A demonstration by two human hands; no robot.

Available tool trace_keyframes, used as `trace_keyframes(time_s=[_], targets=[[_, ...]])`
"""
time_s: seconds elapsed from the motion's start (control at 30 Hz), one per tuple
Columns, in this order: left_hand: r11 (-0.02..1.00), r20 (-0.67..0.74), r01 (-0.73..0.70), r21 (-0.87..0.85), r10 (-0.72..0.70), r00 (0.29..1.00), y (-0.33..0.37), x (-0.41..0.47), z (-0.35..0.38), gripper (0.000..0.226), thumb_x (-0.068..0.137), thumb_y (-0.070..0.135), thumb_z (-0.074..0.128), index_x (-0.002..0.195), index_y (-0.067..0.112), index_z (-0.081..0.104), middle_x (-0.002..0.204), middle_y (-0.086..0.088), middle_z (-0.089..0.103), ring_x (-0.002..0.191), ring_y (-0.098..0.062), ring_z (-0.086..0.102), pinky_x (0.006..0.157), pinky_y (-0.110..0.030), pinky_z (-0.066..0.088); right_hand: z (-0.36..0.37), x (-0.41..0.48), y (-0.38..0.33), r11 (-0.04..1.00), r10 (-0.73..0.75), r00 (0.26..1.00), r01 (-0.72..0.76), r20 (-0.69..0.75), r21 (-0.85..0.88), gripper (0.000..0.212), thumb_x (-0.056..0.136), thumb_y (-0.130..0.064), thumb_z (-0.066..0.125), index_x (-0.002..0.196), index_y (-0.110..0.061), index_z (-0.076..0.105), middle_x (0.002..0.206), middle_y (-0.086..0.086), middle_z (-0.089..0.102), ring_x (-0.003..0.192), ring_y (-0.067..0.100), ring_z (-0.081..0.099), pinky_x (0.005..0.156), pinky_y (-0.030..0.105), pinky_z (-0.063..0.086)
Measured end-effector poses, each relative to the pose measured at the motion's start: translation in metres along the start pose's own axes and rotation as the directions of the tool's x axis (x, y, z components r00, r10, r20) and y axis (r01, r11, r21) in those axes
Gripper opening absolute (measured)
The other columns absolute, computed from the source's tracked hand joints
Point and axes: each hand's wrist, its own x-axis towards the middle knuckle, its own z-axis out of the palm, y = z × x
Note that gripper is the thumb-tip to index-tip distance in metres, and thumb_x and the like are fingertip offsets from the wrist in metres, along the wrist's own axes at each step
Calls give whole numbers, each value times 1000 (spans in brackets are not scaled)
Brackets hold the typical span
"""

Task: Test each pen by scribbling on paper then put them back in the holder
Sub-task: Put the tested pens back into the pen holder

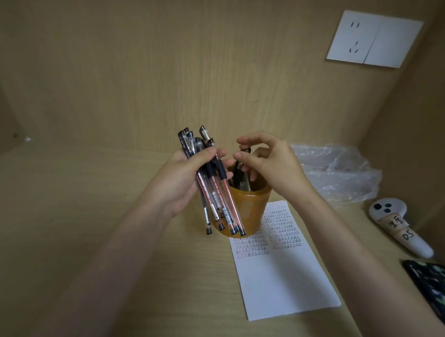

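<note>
My left hand (183, 177) grips a bundle of several capped gel pens (217, 191), black and red, held tilted in front of the brown cup holder (250, 209). The holder stands upright on the desk at the top corner of a white paper sheet (283, 266) bearing rows of scribbles. My right hand (267, 165) hovers over the holder's mouth, its thumb and forefinger pinching the top of a dark pen (239, 172) that stands inside. The holder's inside is mostly hidden by my fingers.
A crumpled clear plastic bag (340, 172) lies at the back right. A white handheld controller (401, 225) with taped labels rests to the right, and a dark patterned cloth (431, 284) sits at the right edge. A wall socket (372, 38) is mounted on the wooden back panel.
</note>
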Motion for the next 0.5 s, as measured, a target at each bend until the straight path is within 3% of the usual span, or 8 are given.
trace_keyframes(time_s=[0.13,0.2,0.33,0.4,0.5], targets=[[1000,-8,9,-19,-9,1000,-1,-1,-1,32,91,10,53,119,-5,51,102,-12,70,91,-21,70,71,-34,59,3,4,-2,997,3,998,2,-59,72,31,84,-18,70,114,-13,62,102,2,66,57,6,63,52,17,50],[1000,-17,0,-8,0,1000,0,-1,-2,32,91,10,53,119,-5,51,101,-11,70,91,-20,70,71,-34,59,2,10,-5,999,-12,995,15,-95,29,24,86,-21,68,109,-15,65,97,-2,67,61,5,63,51,15,46],[1000,-11,-5,11,6,1000,1,-3,-2,31,91,11,52,119,-4,52,105,-13,69,93,-20,69,72,-31,59,3,21,-13,992,-60,991,46,-120,-119,16,89,-25,63,103,-19,70,93,-9,67,69,-6,55,71,18,46],[1000,13,-6,12,6,1000,1,-4,0,30,91,10,51,118,-2,52,106,-13,69,94,-21,69,74,-33,58,6,17,-18,995,-54,996,46,-78,-91,19,91,-31,59,101,-19,70,84,-10,66,70,-6,55,72,19,46],[999,58,-25,36,23,998,1,-5,2,27,92,10,51,118,2,54,106,-12,70,97,-23,68,80,-37,57,7,5,-27,998,-48,997,50,56,-40,25,91,-39,57,97,-19,71,71,-16,63,63,-11,56,63,10,41]])
